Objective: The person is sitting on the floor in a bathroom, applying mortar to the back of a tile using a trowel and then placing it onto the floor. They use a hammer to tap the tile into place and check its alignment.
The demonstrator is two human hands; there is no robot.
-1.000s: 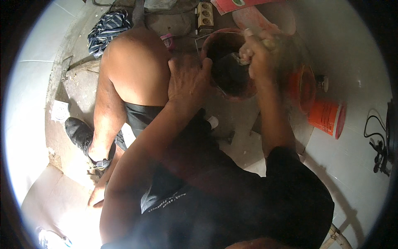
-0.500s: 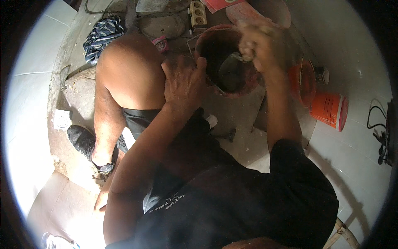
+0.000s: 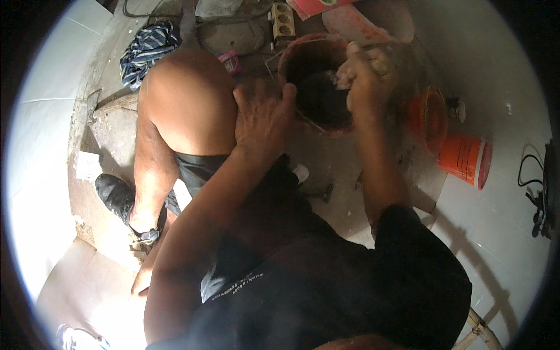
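Your right hand (image 3: 364,80) clenches a trowel (image 3: 335,80), blurred, in the bucket (image 3: 300,67); your left hand (image 3: 261,114) lies beside it, grip unclear.

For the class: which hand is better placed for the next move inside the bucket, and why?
Probably the right hand: it is over the bucket's right edge, apparently gripping a blurred trowel-like tool. The left hand lies between the knee and bucket, not over its opening.
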